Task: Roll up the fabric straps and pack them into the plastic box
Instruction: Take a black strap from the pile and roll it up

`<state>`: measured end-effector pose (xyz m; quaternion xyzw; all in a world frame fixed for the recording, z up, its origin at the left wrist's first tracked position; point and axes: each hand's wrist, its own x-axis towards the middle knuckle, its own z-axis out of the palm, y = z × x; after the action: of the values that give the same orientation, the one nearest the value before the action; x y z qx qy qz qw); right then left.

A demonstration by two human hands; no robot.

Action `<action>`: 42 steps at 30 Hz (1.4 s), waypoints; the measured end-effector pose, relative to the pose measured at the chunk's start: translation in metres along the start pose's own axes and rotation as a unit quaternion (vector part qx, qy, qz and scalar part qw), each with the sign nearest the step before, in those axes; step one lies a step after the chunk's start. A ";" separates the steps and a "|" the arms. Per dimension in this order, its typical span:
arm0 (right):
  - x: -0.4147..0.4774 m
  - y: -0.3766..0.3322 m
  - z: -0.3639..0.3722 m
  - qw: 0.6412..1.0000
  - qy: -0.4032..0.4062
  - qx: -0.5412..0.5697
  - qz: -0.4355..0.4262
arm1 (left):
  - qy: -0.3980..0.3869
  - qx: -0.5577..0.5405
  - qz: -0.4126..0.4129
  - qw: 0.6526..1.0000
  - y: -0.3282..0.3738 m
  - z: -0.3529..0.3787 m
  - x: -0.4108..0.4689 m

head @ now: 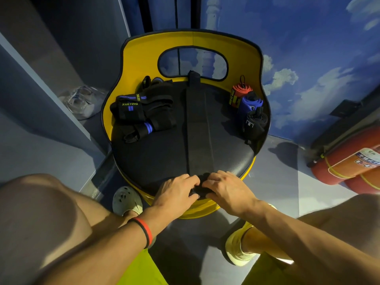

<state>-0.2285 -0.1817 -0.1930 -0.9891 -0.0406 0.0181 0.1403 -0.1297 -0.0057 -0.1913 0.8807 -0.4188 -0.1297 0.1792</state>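
A long black fabric strap [197, 128] lies flat down the middle of the black seat [156, 157] of a yellow chair. Its near end is rolled into a small coil, which my left hand [176, 192] and my right hand [224, 190] pinch between their fingers at the seat's front edge. A pile of unrolled black straps with blue stripes [141, 112] lies on the seat's left. On the right sit three rolled straps: red [239, 93], blue [249, 104] and black [255, 124]. A clear plastic box [82, 101] stands on the floor at the left.
The chair's yellow backrest [141, 58] curves round the far side of the seat. Red fire extinguishers [345, 163] lie on the floor at the right. My knees and feet frame the chair's front. A grey wall panel stands at the left.
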 end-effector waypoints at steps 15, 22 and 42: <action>0.004 0.020 0.017 0.993 0.049 0.072 0.074 | -0.033 -0.223 -0.193 0.955 -0.008 -0.003 0.017; 0.005 0.018 0.014 0.992 0.117 -0.008 0.040 | -0.042 -0.255 -0.248 0.934 -0.009 -0.009 0.028; 0.002 0.034 0.014 0.997 0.060 -0.039 0.010 | 0.047 -0.204 -0.185 0.960 -0.012 -0.003 0.037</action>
<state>-0.2246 -0.2100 -0.2159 -0.9935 -0.0230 -0.0415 0.1036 -0.0978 -0.0273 -0.1964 0.8925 -0.2048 -0.2019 0.3476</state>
